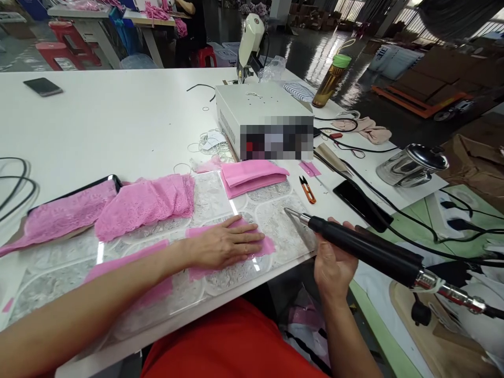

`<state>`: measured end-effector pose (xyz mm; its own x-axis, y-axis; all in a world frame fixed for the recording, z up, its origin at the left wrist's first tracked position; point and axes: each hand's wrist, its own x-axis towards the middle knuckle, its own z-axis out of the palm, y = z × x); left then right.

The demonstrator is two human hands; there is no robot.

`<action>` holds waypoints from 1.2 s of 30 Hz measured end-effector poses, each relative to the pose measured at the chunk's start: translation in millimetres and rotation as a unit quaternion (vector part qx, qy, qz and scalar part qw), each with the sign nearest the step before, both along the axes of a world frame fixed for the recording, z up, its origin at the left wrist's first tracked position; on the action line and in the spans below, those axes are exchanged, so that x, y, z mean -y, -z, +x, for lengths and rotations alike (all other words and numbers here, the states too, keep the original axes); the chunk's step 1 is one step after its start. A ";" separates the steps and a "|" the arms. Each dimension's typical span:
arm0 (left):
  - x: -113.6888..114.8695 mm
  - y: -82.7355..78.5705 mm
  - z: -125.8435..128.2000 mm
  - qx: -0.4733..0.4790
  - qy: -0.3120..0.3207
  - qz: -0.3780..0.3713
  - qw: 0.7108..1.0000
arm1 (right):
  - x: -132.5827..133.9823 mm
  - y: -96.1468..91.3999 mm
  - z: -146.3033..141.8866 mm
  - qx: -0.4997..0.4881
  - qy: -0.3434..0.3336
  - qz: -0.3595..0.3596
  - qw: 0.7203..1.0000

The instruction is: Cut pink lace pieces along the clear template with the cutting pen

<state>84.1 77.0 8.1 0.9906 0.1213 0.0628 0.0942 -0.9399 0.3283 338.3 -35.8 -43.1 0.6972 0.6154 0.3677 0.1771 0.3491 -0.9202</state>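
My left hand [222, 244] lies flat, fingers stretched out, on a thin pink fabric piece [268, 245] spread over a clear patterned mat [281, 223]. My right hand [334, 262] is wrapped round a black corded tool [366, 244], a thick rod with a narrow metal tip. That tip points left, close to the mat's right part; whether it touches is unclear. Under my left forearm lies another pink piece [155, 294]. Folded pink fabric [254, 177] sits beyond my left hand, and crumpled pink lace [147, 202] lies to its left. Orange thread snips [307, 190] rest beyond the tool tip.
A grey metal box [263, 102] stands at the back, its front blurred. Black cables [397, 205] cross the right side beside a black phone [362, 205], a metal-lidded jug [411, 165] and a bottle [331, 81]. Another phone [43, 86] lies far left. A person [191, 31] sits behind.
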 end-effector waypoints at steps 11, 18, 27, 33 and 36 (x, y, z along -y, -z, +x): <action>-1.8 3.6 -5.4 0.024 -0.006 -0.008 1.000 | -31.4 -13.7 2.1 -0.010 0.033 0.057 0.998; -0.6 2.5 -4.7 0.024 -0.009 -0.001 1.000 | -42.9 -42.1 8.9 -0.039 0.048 0.103 0.993; 0.6 5.0 -3.4 0.056 -0.015 -0.025 0.998 | -11.4 -63.8 -6.5 0.042 -0.113 0.047 0.992; 0.4 5.4 -3.9 0.050 -0.002 -0.004 0.999 | -16.4 -63.2 -10.2 0.051 -0.120 0.053 0.990; 0.3 4.9 -4.0 0.041 -0.004 -0.006 0.999 | -16.4 -64.2 -11.7 0.008 -0.132 0.068 0.989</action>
